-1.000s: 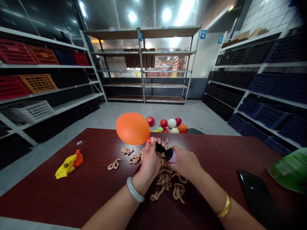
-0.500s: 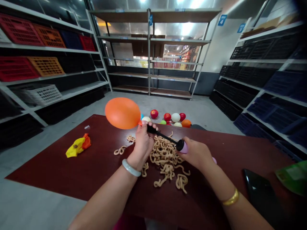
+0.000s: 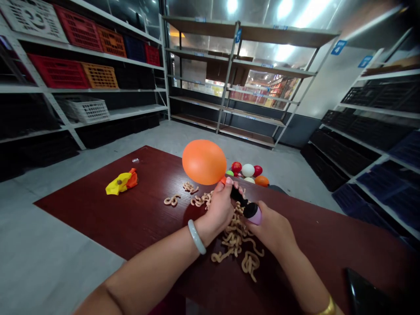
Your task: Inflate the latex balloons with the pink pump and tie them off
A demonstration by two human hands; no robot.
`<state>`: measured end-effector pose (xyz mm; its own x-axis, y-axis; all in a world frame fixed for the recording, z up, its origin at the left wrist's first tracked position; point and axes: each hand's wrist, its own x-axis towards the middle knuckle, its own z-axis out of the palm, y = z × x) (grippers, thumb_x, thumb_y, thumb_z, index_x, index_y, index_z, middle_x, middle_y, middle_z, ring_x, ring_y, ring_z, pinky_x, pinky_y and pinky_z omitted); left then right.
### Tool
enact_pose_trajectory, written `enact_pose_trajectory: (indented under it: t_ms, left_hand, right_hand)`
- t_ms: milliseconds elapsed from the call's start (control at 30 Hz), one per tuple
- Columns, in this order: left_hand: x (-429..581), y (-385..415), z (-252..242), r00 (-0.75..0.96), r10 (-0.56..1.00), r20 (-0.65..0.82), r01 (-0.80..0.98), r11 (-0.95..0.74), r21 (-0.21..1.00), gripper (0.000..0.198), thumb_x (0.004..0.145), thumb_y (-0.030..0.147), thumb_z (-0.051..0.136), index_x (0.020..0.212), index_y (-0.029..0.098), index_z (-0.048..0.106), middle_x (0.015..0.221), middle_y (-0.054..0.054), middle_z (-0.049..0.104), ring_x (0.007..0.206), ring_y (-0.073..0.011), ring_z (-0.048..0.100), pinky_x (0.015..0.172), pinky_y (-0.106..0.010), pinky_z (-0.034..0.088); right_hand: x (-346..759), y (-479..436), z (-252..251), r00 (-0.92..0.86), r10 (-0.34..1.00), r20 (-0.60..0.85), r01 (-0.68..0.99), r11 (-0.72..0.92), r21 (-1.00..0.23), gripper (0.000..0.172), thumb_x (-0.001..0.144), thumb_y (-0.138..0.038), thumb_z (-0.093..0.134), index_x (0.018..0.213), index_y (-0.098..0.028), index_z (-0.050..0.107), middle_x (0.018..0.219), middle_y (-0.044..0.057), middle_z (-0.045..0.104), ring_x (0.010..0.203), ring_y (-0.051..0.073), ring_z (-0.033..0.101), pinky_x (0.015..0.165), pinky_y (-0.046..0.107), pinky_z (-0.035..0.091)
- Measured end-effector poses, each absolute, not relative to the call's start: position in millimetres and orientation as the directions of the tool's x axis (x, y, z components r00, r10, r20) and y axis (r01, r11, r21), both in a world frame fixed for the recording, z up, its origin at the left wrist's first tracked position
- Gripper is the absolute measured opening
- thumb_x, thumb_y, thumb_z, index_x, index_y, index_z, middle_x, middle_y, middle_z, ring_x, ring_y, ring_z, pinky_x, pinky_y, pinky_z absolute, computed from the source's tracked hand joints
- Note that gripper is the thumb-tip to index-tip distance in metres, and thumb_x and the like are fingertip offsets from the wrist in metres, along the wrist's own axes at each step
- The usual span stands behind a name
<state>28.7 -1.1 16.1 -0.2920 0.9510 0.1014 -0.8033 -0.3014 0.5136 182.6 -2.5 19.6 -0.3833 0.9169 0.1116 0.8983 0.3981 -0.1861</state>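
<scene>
1 orange balloon (image 3: 204, 162), above desk (image 3: 98, 214); neck pinched by your left hand (image 3: 223, 208) at the black-and-purple pump (image 3: 251, 210). Your right hand (image 3: 275, 227) clasps the pump's purple end. Risk: slackened left pinch could free the balloon.

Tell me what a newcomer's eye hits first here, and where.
First, the bright orange balloon near mid-picture, its neck in the left grip, beside the black-and-lilac pump that the right grip holds. Next, the curly tan pieces strewn over the dark red table under and around both grips. Then the limp yellow-and-orange piece on the table's left side.
</scene>
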Motion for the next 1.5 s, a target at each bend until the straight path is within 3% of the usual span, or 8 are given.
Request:
enact_pose_trajectory:
  t_ms: [233,433,700,933,1267,1500]
  left_hand:
    - [-40.7,21.1,31.5,-0.381,0.918,0.112,-0.793,-0.387,0.47,0.037,0.079,0.035,0.079,0.082,0.021,0.045,0.075,0.002,0.052,0.065,-0.0129,0.055,0.065,-0.028,0.049]
    - [-29.1,22.0,22.5,-0.397,0.908,0.136,-0.779,-0.412,0.474,0.034,0.083,0.033,0.076,0.084,0.021,0.045,0.074,0.003,0.051,0.064,-0.0108,0.053,0.065,-0.025,0.048]
    - [43.1,-1.0,-1.6,-0.266,0.961,0.076,-0.806,-0.265,0.529,0.036,0.083,0.041,0.075,0.085,0.02,0.046,0.077,0.002,0.055,0.069,-0.0124,0.056,0.07,-0.028,0.05]
    - [42.8,2.2,4.6,-0.276,0.955,0.104,-0.794,-0.288,0.535,0.034,0.083,0.039,0.075,0.085,0.02,0.048,0.075,0.002,0.054,0.067,-0.0123,0.055,0.069,-0.029,0.05]
    - [-44.3,26.7,29.3,-0.424,0.902,0.077,-0.762,-0.402,0.508,0.034,0.084,0.035,0.074,0.08,0.021,0.043,0.072,0.003,0.052,0.064,-0.0123,0.056,0.064,-0.027,0.05]
    - [6.0,12.2,14.4,-0.367,0.923,0.112,-0.78,-0.371,0.504,0.035,0.083,0.036,0.076,0.084,0.021,0.045,0.075,0.003,0.052,0.065,-0.0112,0.054,0.068,-0.027,0.049]
  right_hand:
    - [193.6,10.9,12.7,-0.377,0.922,0.084,0.917,0.385,-0.103,0.032,0.086,-0.052,0.06,0.105,-0.027,0.061,0.094,0.006,0.076,0.085,0.029,0.072,0.061,0.031,0.036]
    - [197.6,13.2,11.2,-0.377,0.925,0.041,0.924,0.378,-0.057,0.034,0.087,-0.056,0.057,0.103,-0.026,0.06,0.094,0.007,0.076,0.085,0.029,0.072,0.061,0.031,0.034]
    - [186.0,2.6,14.2,-0.398,0.913,0.085,0.908,0.405,-0.109,0.034,0.086,-0.055,0.06,0.1,-0.024,0.057,0.093,0.007,0.076,0.084,0.028,0.073,0.058,0.03,0.031]
    - [184.0,0.1,18.0,-0.362,0.927,0.095,0.913,0.374,-0.166,0.034,0.085,-0.055,0.063,0.102,-0.026,0.059,0.088,0.006,0.076,0.083,0.028,0.072,0.058,0.03,0.031]
    - [195.4,15.6,12.1,-0.368,0.93,0.02,0.927,0.368,-0.072,0.034,0.086,-0.057,0.059,0.099,-0.025,0.059,0.094,0.007,0.075,0.084,0.028,0.071,0.059,0.03,0.031]
    - [188.4,6.0,13.5,-0.352,0.934,0.07,0.933,0.356,-0.057,0.034,0.086,-0.057,0.058,0.092,-0.024,0.057,0.088,0.008,0.075,0.083,0.027,0.072,0.058,0.03,0.031]
